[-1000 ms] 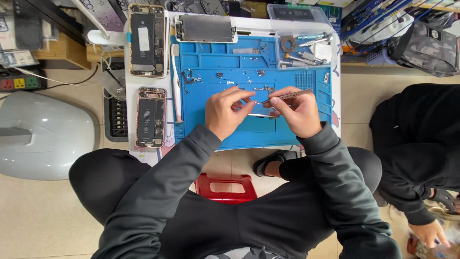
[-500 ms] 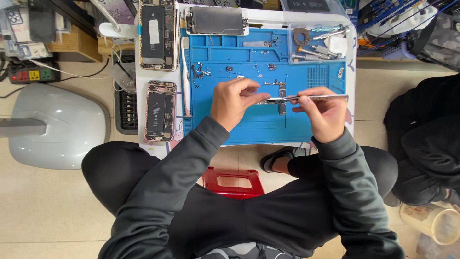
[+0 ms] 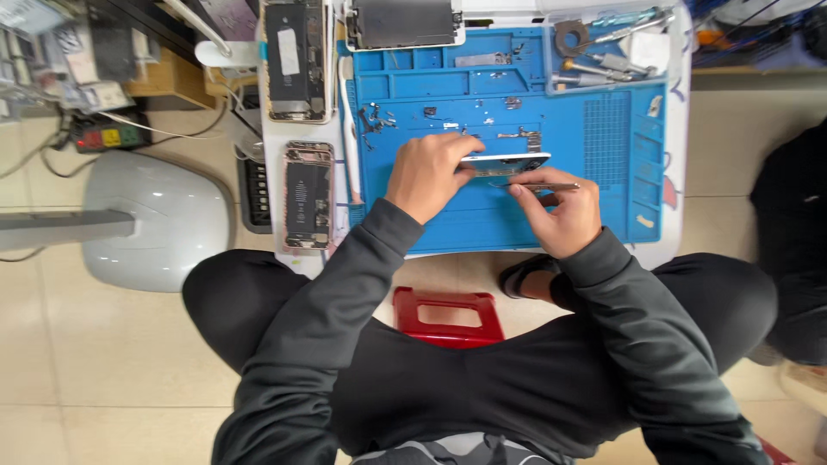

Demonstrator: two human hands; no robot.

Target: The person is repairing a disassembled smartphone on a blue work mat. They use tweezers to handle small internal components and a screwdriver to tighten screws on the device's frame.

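Note:
My left hand (image 3: 428,175) grips the left end of a thin, silver-edged phone part (image 3: 508,161) held on its edge over the blue repair mat (image 3: 603,146). My right hand (image 3: 558,209) pinches slim metal tweezers (image 3: 551,186), whose tips lie just under that part. Small screws and metal brackets (image 3: 379,120) are scattered on the mat beyond my hands. Both sleeves are dark grey.
Two opened phones (image 3: 307,205) (image 3: 296,58) lie left of the mat and a dark screen panel (image 3: 405,21) at its top. A clear tray of tools (image 3: 607,47) sits top right. A grey lamp base (image 3: 155,220) stands on the floor left, a red stool (image 3: 448,314) under me, another person's dark clothing (image 3: 792,241) right.
The view has shifted and drawn closer. My hands have stayed together over the mat; the phone part is now turned on its edge with the tweezers beneath it.

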